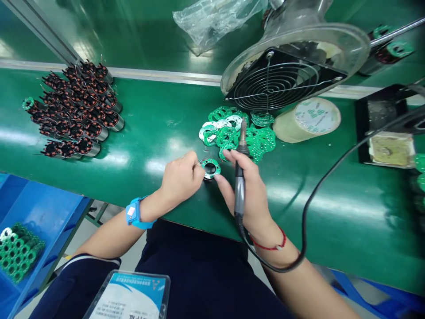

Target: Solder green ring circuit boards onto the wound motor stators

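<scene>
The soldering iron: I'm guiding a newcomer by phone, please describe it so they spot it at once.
On the green workbench, find the heap of mostly green circuit boards, then the right hand in front of it. The soldering iron is in that hand, its metal tip toward the boards. Unlike the flat boards, it is a slim black-and-grey stick, trailing a black cable.

The badge (128, 297) bears lettering too small and blurred to read.
</scene>
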Motion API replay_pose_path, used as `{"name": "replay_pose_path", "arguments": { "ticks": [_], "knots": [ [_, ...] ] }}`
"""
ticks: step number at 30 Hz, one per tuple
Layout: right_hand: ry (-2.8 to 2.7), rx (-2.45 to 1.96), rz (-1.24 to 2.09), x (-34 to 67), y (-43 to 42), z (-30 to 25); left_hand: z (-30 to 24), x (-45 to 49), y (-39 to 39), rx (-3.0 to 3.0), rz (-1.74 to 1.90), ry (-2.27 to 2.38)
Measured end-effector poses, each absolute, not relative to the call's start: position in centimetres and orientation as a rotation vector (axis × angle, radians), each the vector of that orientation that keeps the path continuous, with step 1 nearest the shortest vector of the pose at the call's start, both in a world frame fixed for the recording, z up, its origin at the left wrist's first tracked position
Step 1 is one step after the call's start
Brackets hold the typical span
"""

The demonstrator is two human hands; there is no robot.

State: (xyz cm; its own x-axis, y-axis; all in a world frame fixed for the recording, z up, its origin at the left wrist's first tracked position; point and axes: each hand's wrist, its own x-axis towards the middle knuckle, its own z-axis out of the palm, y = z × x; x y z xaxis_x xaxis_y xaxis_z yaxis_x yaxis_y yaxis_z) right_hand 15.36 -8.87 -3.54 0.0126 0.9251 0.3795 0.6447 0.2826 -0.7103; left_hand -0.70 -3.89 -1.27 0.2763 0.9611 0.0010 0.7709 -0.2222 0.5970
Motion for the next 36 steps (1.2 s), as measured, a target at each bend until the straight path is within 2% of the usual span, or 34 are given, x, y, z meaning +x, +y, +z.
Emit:
{"name": "replay_pose_path", "arguments": {
  "ticks": [4, 11, 19, 30, 36],
  "knots": [
    [-1.681, -1.478, 0.569, 15.1, -8.8, -3.8, -1.2, -1.1, -3.6, 1.864, 0.59, 1.444],
    [-1.632, -1.479, 0.602, 15.0, -8.7, -4.1, -1.9, -2.5, -2.6, 1.475, 0.549, 1.211],
    [-1.623, -1.436, 0.584, 14.8, -8.5, -4.1, -1.9, -2.3, -3.6, 2.064, 0.439, 1.115],
    [-1.671, -1.533, 0.287, 14.1, -9.3, -3.4, -2.6, -1.6, -3.7, 2.276, 0.41, 1.15],
    [-1.69, -1.459, 0.451, 14.0, -9.1, -4.0, -2.8, -2.0, -2.7, 2.276, 0.471, 0.851]
  ]
}}
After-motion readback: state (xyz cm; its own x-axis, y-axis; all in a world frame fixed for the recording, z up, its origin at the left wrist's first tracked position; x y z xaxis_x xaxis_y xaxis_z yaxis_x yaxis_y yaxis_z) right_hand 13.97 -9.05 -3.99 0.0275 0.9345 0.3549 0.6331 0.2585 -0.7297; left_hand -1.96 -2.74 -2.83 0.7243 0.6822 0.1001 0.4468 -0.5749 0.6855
